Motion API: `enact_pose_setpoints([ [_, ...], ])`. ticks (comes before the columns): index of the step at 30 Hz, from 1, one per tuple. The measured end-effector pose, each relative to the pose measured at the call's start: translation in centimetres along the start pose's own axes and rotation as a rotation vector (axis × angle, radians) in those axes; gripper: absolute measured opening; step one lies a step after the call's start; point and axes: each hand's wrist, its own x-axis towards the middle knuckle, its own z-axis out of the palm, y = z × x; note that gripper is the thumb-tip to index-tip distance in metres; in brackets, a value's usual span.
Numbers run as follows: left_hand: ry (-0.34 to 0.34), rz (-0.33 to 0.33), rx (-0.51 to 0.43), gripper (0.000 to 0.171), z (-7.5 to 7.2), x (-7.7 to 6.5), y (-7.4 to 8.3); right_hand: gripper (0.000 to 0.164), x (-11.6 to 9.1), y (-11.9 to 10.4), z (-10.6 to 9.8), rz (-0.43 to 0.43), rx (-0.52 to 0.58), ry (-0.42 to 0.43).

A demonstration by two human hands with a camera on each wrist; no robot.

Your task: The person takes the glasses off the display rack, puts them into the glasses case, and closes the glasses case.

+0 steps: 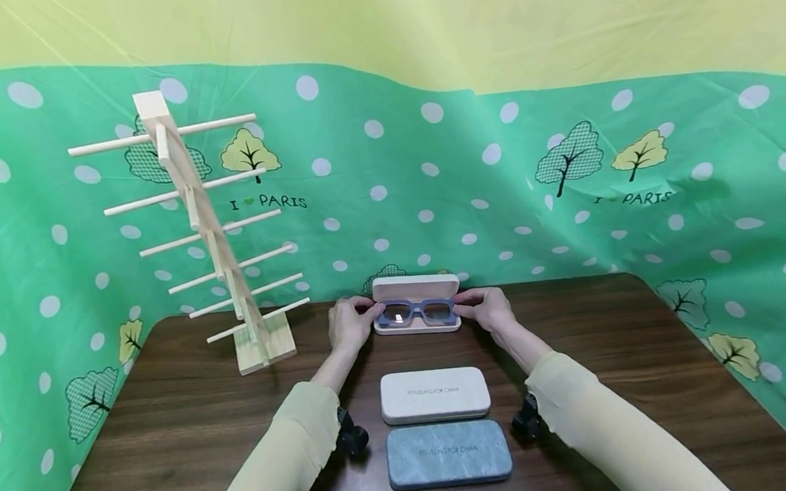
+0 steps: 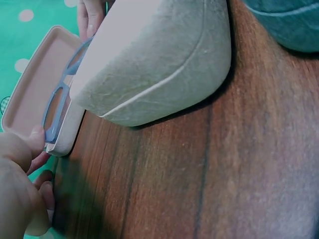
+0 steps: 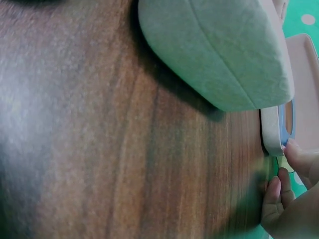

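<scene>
Blue-framed glasses lie across an open, pale glasses case at the back of the table, its lid tipped up behind them. My left hand pinches their left end, with the thumb on the frame's corner in the left wrist view. At the opposite end, the right hand pinches the frame between thumb and fingers. The right wrist view shows that thumb against the blue frame at the case's edge. The lower part of the glasses sits just above the case's front rim.
Nearer to me lie a closed white glasses case and a closed blue-grey one, between my forearms. Left of the left hand stands a wooden rack with several crossbars. A green and yellow patterned cloth hangs behind the dark wooden table.
</scene>
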Motion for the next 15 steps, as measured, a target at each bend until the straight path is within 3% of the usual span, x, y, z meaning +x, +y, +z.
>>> enact_pose_setpoints([
  [9,-0.033,-0.022,-0.039,0.030,-0.33,0.06,0.11,0.027,0.08,0.06,-0.29,-0.022,-0.008,0.004],
  [15,-0.079,-0.009,-0.092,0.042,-0.85,0.40,-0.11,0.040,0.21,0.14,-0.68,-0.018,0.006,-0.033],
])
